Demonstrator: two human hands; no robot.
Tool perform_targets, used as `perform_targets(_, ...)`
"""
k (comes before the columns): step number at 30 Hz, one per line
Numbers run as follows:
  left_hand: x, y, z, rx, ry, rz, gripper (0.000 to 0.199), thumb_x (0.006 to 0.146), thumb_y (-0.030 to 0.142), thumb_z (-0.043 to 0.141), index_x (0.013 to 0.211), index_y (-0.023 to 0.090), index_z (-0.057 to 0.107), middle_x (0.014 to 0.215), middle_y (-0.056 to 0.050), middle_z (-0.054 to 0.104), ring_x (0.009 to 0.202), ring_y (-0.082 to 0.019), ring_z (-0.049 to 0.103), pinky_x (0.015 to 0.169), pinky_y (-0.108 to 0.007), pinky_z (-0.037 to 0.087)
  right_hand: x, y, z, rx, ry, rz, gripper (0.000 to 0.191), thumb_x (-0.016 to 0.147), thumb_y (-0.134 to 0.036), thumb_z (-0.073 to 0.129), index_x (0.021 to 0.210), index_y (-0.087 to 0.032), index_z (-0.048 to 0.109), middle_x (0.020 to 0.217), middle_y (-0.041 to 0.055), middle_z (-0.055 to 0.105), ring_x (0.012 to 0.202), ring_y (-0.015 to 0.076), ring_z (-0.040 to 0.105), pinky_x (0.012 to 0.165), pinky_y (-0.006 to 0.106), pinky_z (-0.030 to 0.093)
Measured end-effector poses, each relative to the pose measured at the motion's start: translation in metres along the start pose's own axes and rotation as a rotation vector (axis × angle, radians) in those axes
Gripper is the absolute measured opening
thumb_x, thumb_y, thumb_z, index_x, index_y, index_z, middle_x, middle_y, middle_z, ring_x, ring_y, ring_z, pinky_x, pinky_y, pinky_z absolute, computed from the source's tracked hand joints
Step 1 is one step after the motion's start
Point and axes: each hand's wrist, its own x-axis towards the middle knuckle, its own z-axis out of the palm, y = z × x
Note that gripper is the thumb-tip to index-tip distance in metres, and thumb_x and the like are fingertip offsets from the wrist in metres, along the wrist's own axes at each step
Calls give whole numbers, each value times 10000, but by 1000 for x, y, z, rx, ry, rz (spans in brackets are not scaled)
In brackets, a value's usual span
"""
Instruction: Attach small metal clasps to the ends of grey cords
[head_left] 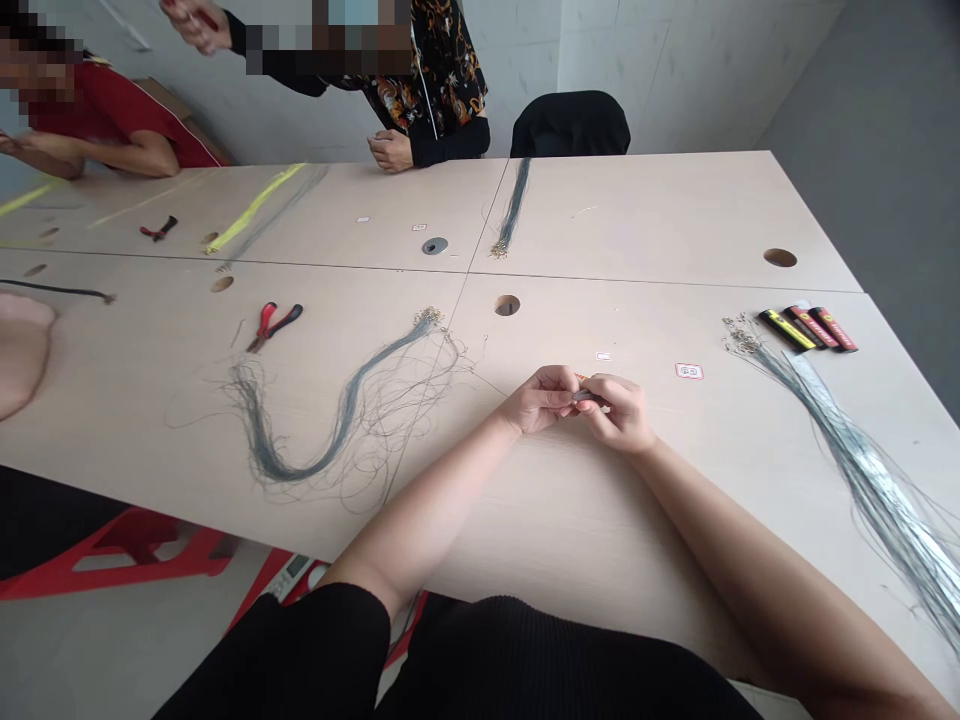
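Note:
Above the table, my left hand (541, 400) and my right hand (621, 410) meet, with fingertips pinched together. Between them is a small dark grey piece (587, 396), partly covered by the fingers; its kind cannot be made out. A bit of orange and yellow shows just above it. To the left of my hands lies a curved bundle of thin grey-green strands (346, 405), with small gold-coloured metal ends (429, 317). A second strand bundle (840, 450) stretches along the right side, beside a strip of clear plastic (855, 430).
Red-and-black pliers (271, 325) lie left. Several short black-ended tubes, yellow and red (806, 328), sit right, near a small printed label (689, 371). The table (570, 530) has round holes. Two people sit opposite; another person's arm (22, 355) rests at far left. A red stool (142, 560) stands below.

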Motion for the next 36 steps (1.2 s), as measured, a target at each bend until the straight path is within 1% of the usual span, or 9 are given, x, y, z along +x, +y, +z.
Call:
perform_targets(3,0,0,1,-6,20,-5,470,474,432,891,525,144,524,500,32,471,478,-81,435,539,-251,338,0,0,0,11,2,2,240,949,-374,475,821,-192,565,573,9,570,476,115,471,469,245,385)
perform_targets(6,0,0,1,-11,15,-3,465,476,432,891,528,147,527,491,34,460,488,-88,442,547,-254,351,0,0,0,-8,-1,4,251,951,-379,469,818,-191,567,573,13,577,474,117,480,465,246,391)
perform_targets(10,0,0,0,2,-4,5,454,492,436,883,535,151,533,493,35,455,497,-89,441,554,-254,353,0,0,0,-24,-2,10,270,955,-395,461,806,-191,557,556,8,557,454,110,458,441,242,369)
perform_targets(16,0,-1,-1,18,3,10,451,507,436,868,546,155,518,514,34,460,513,-94,447,567,-259,358,3,-3,0,13,14,-24,212,952,-343,483,812,-194,539,566,2,562,460,103,441,443,231,345)
perform_targets(19,0,-2,-1,11,2,17,457,514,435,865,557,156,506,524,36,454,498,-81,428,561,-257,352,3,-3,0,1,19,-21,216,950,-343,486,805,-194,541,557,0,557,458,103,441,445,228,350)
perform_targets(23,0,-2,-1,12,-21,30,443,539,432,855,556,157,508,511,32,452,512,-90,434,551,-247,338,2,-2,0,-24,22,-13,244,950,-359,482,781,-191,534,540,-2,549,444,100,431,439,229,349)
perform_targets(28,1,-2,-1,14,-18,24,460,529,433,861,549,152,498,519,32,460,490,-76,415,524,-235,305,1,-1,-1,-7,15,-14,221,950,-362,484,813,-195,532,565,0,572,459,99,454,438,221,353)
perform_targets(33,0,-2,-3,15,6,-7,469,515,438,869,577,159,497,542,37,450,551,-107,495,571,-255,356,2,-2,-2,-3,10,18,216,939,-384,501,826,-202,531,571,-2,571,459,103,458,437,223,360)
perform_targets(36,0,-2,-2,24,14,-12,486,504,448,872,563,159,486,534,38,453,542,-106,496,561,-256,360,3,-2,-2,0,9,2,208,941,-375,500,823,-207,527,568,-6,565,460,100,456,434,219,358)
